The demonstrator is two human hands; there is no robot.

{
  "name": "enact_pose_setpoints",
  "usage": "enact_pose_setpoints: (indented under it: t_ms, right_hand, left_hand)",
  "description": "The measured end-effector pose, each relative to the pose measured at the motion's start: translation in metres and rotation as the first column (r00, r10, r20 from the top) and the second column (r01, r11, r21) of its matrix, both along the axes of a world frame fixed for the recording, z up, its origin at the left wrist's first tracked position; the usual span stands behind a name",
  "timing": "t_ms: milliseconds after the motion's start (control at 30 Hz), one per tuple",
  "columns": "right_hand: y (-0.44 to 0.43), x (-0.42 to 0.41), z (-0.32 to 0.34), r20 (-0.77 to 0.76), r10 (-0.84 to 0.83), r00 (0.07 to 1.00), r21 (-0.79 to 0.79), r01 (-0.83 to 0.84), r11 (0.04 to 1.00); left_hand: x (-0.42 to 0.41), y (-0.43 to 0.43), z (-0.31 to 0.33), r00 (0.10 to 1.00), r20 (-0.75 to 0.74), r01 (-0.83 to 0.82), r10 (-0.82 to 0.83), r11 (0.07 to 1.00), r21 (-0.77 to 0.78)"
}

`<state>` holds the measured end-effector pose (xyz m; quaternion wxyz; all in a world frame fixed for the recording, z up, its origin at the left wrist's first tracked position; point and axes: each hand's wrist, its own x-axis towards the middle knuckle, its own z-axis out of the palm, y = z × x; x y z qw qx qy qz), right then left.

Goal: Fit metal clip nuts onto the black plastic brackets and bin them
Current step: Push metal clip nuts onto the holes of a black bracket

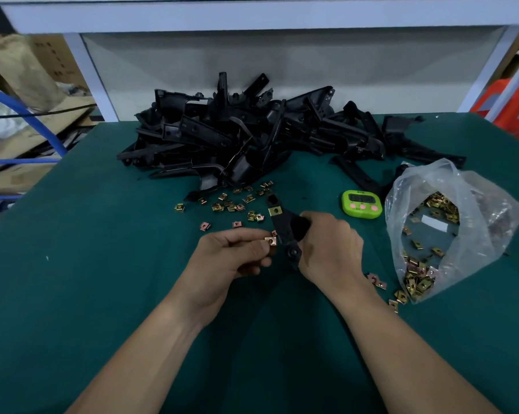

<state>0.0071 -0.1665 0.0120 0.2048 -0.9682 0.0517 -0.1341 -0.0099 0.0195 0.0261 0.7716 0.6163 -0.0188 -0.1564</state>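
My right hand [330, 249] grips a black plastic bracket [285, 228] just above the green table, its long end pointing away from me. One clip nut [275, 210] sits fitted on the bracket's upper part. My left hand [234, 252] pinches a second clip nut [270, 241] and holds it against the bracket's left edge. Several loose clip nuts [231, 206] lie scattered on the table just beyond my hands. A big pile of black brackets [252, 135] fills the far middle of the table.
A clear plastic bag [449, 228] of clip nuts lies open at the right, with a few nuts [377, 280] spilled beside it. A green timer [361, 203] sits between the bag and the bracket. Cardboard and blue tubing [28, 115] lie off the table's left edge.
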Motion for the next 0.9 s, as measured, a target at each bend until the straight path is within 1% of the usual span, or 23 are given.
enact_pose_setpoints:
  t_ms: [200, 500, 567, 667, 767, 900]
  right_hand:
    - [-0.002, 0.001, 0.0, 0.006, -0.001, 1.0, -0.028, 0.001, 1.0]
    - [-0.002, 0.002, 0.005, -0.028, -0.028, 0.999, -0.202, 0.021, 0.979]
    - [-0.001, 0.001, 0.007, -0.044, -0.025, 0.999, -0.219, 0.014, 0.976]
    - [0.003, -0.002, 0.01, -0.048, -0.022, 0.999, -0.252, 0.009, 0.968]
    - [0.006, -0.002, 0.009, -0.025, -0.039, 0.999, -0.296, 0.029, 0.955]
    - [0.01, -0.002, 0.011, 0.008, -0.031, 0.999, -0.422, 0.031, 0.906]
  left_hand:
    - [-0.001, -0.003, -0.001, 1.0, 0.013, 0.001, 0.0, 1.0, -0.006]
    - [-0.001, -0.002, 0.001, 0.997, 0.064, -0.033, 0.032, 0.999, 0.02]
    - [-0.001, -0.002, 0.001, 0.997, 0.065, -0.05, 0.049, 0.998, 0.022]
    - [-0.003, -0.003, 0.001, 0.995, 0.05, -0.084, 0.082, 0.996, 0.036]
    - [-0.005, -0.005, 0.001, 0.995, -0.001, -0.101, 0.101, 0.994, 0.031]
    - [-0.005, -0.004, 0.001, 0.994, -0.054, -0.099, 0.1, 0.995, 0.026]
